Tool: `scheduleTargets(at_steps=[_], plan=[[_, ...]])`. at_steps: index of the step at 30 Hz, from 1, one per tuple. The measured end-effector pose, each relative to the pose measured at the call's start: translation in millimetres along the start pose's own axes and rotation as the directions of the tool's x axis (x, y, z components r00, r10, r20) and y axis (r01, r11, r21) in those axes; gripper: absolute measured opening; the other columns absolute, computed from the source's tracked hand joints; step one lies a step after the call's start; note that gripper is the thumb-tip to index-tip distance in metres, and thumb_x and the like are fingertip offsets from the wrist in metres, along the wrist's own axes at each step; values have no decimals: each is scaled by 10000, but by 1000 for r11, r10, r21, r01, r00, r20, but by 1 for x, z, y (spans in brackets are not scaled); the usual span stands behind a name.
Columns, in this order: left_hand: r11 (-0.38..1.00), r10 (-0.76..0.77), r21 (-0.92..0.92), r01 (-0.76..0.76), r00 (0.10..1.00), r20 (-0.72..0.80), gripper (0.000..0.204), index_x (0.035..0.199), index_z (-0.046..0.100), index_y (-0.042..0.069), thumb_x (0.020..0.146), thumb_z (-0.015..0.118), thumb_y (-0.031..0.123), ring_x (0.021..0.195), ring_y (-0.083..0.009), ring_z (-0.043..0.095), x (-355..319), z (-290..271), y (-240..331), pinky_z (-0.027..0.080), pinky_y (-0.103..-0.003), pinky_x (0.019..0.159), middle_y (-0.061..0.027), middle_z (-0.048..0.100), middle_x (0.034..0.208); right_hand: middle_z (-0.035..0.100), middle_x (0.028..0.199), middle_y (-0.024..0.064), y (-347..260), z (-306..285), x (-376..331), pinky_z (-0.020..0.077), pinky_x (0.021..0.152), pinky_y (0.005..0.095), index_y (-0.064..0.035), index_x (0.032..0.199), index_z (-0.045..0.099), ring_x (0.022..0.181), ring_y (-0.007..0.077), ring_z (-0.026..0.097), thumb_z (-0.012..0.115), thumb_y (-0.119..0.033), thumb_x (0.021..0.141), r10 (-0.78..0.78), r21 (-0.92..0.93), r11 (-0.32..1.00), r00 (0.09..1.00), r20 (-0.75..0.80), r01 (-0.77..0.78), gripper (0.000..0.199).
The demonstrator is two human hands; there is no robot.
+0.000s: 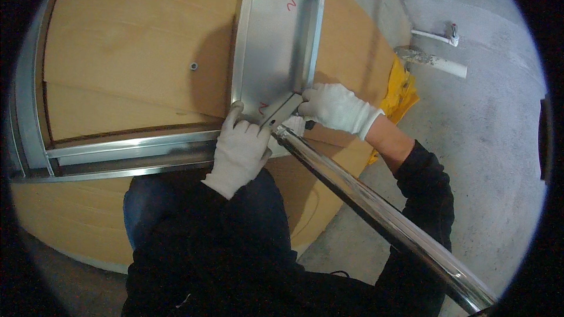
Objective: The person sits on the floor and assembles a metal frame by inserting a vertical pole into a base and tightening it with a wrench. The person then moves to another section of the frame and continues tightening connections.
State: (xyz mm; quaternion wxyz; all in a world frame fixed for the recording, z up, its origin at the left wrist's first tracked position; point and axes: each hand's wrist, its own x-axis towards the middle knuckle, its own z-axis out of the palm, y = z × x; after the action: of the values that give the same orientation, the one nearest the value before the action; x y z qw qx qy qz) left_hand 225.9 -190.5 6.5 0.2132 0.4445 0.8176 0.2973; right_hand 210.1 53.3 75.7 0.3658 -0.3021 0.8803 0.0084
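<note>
A shiny sheet-metal frame (276, 41) with raised edges and red marks lies in front of me, its near corner between my hands. My left hand (238, 152), in a white glove, curls over that corner, one finger stretched along the tray-like panel's edge. A short flat metal bracket (282, 111) with a hole sits slanted at the corner. My right hand (338, 108), also gloved, pinches the bracket's upper end. Left fingertips are close to its lower end; whether they touch it is unclear. A small dark piece under my right hand is mostly hidden.
A chrome tube (382, 211) runs from the corner to the lower right, near my right forearm. Brown cardboard (135, 41) lies beneath the frame, with a nut (194, 66) on it. Yellow plastic (399, 88) and a white pipe (446, 66) are on the right.
</note>
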Motion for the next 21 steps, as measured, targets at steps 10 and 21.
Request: scheduleTargets(at_steps=[10, 21], plan=[[1000, -1, -16, 1, 1000, -29, 425, 1092, 594, 100, 721, 692, 284, 924, -233, 576, 0, 2, 0, 232, -474, 1107, -75, 606, 849, 577, 874, 114, 3, 5, -2, 503, 725, 412, -121, 906, 633, 863, 318, 597, 559, -206, 803, 56, 111, 992, 998, -2, -55, 153], [1000, 13, -18, -13, 1000, -26, 449, 1096, 592, 88, 712, 699, 295, 923, -239, 577, 1, 1, 1, 231, -482, 1107, -87, 604, 844, 574, 860, 111, 1, 4, -2, 513, 683, 409, -103, 902, 622, 844, 314, 594, 543, -189, 800, 66, 83, 995, 997, -37, -62, 155]])
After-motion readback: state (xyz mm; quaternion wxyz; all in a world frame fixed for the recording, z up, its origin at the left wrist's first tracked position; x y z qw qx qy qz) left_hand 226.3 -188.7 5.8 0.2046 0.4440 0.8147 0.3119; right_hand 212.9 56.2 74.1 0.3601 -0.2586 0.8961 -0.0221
